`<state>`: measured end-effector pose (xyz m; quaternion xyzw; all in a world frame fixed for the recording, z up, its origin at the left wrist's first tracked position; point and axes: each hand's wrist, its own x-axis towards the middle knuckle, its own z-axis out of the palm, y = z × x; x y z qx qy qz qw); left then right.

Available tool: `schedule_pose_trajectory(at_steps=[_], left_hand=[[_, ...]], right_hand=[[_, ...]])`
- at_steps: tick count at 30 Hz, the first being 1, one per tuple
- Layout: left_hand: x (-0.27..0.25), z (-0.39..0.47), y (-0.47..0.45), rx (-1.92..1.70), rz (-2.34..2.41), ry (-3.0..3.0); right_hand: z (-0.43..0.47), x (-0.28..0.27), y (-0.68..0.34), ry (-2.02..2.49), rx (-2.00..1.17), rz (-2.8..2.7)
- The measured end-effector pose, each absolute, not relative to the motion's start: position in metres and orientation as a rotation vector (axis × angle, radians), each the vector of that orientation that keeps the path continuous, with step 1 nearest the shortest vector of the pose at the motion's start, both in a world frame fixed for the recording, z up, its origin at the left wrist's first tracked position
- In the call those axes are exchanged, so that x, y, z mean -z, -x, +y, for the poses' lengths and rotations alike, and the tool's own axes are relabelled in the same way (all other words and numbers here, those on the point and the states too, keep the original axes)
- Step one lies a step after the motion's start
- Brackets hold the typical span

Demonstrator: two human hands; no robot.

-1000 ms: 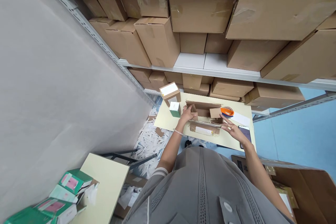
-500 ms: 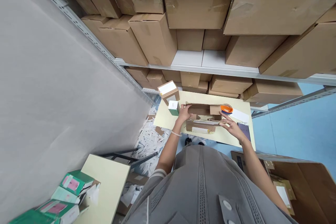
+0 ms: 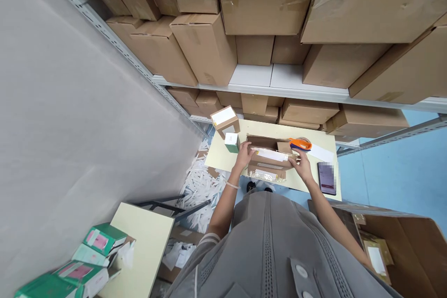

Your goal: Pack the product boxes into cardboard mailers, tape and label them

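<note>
A cardboard box stands on the pale yellow table in front of me, partly uncovered at the top. Its near flap, with a white label and clear tape, is tilted inward over the opening. My left hand grips the left end of that flap, fingers bent over the edge. At the opposite end, my right hand holds the flap's right corner between thumb and fingers. Behind the right hand lies an orange-and-blue tool, its kind unclear. A small green-and-white box sits just left of my left hand.
A brown carton with a white label stands at the table's back left. On the right are a white paper and a phone. Shelves of cartons rise behind. A large open carton stands lower right; paper strips cover the floor.
The labelled near flap has swung up and inward over the box opening, both hands moving with it. The phone's screen now shows lit beside my right arm.
</note>
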<state>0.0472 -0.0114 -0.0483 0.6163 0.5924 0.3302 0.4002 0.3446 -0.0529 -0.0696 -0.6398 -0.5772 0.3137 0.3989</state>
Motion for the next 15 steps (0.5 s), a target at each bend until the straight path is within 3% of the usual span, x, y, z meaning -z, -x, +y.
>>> schedule_pose_trajectory(at_steps=[7,15], left_hand=[[0.065,-0.023,-0.059,-1.105,1.589,-1.259],[0.072,-0.034,-0.060,-1.018,1.622,-1.259]], right_hand=[[-0.044,0.083,-0.344,1.723,-0.759,-1.240],[-0.043,0.106,-0.343,1.916,-0.862,-1.150]])
